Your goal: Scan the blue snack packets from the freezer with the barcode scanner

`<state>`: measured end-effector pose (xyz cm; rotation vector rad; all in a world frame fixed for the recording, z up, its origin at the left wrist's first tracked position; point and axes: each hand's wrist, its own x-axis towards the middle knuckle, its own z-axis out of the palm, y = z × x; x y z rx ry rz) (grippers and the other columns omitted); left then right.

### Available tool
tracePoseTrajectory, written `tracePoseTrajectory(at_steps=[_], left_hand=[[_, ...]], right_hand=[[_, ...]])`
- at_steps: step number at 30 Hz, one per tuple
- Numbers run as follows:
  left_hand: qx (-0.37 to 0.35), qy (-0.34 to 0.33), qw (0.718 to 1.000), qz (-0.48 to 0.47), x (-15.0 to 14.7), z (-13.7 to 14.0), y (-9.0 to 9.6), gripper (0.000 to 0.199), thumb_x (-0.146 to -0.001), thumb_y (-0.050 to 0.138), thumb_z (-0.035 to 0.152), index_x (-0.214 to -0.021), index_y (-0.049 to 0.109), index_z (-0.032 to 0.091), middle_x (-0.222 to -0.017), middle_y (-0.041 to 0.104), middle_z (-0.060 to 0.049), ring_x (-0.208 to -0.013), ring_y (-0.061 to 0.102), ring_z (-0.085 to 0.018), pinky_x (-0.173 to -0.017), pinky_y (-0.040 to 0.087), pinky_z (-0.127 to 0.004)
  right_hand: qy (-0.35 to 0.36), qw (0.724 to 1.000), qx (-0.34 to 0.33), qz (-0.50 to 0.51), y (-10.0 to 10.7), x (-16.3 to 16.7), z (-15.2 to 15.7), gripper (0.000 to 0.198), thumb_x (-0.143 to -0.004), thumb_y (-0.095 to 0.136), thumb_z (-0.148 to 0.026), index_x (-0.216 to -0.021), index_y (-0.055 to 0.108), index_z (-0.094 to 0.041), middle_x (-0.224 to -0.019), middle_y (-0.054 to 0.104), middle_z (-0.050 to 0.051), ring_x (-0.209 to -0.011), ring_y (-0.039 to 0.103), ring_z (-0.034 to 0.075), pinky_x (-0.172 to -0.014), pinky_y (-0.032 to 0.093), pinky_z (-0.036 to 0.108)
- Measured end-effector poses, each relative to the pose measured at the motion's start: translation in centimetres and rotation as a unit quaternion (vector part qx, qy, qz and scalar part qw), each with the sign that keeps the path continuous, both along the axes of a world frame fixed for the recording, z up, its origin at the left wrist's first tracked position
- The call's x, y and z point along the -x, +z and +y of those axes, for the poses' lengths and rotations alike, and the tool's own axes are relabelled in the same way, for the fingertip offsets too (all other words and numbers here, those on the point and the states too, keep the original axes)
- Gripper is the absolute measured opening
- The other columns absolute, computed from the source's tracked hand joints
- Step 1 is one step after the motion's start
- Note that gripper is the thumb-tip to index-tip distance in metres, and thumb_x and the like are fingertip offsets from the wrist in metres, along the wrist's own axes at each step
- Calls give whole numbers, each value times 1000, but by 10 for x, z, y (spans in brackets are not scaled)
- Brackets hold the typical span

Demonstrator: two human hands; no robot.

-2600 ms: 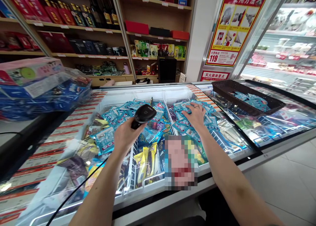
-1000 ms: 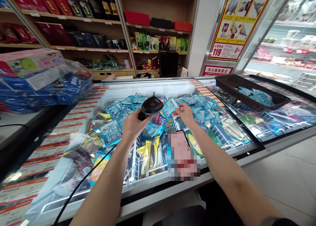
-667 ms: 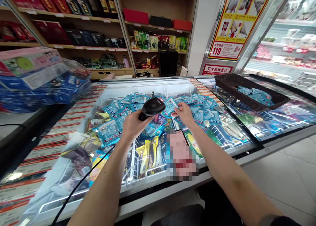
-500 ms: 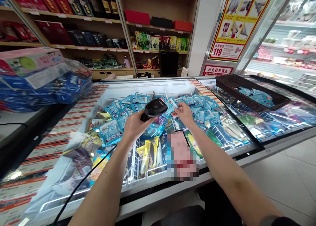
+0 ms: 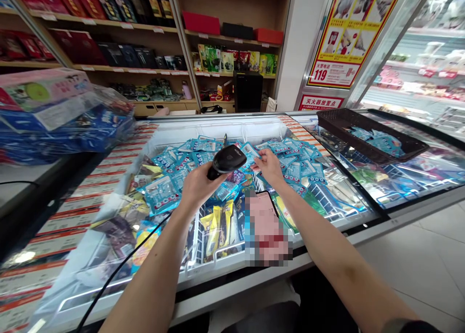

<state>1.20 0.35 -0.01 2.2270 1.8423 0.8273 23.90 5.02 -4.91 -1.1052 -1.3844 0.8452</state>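
Observation:
My left hand is wrapped round the handle of a black barcode scanner, its head turned to the right. Between the fingers of my right hand is a small blue packet, with a barcode showing on its face right beside the scanner's head. Many similar blue packets lie spread below both hands on the glass top of a chest freezer. A phone, its screen blurred out, rests nearer to me on the glass. The scanner's black cable runs down past my left forearm.
A dark brown tray with blue packets stands on the freezer at the right. Plastic-wrapped boxes are stacked at the left. Wrapped ice creams show under the glass. Goods shelves line the back; a lit display fridge is at the right.
The blue packet and my right hand have shifted slightly left, closer to the scanner's head. My left hand and the scanner have hardly moved.

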Motion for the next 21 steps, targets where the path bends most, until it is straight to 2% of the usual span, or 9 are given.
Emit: tracePoseTrajectory(at_steps=[14, 21], left_hand=[[2, -6, 1000, 3, -1, 1, -2, 50, -75, 52, 64, -90, 67, 19, -79, 70, -7, -69, 60, -21, -54, 31, -26], [10, 4, 1000, -2, -2, 0, 0, 51, -74, 52, 65, -90, 68, 19, -78, 69, -6, -67, 59, -21, -54, 31, -26]], right_hand=[[-16, 1000, 10, -22, 4, 1, -4, 22, -84, 54, -35, -101, 47, -23, -76, 63, -2, -67, 69, 17, -63, 58, 33], [-7, 1000, -9, -11, 3, 0, -4, 19, -83, 54, -33, -97, 45, -23, -75, 62, -1, -64, 69, 18, -61, 59, 33]])
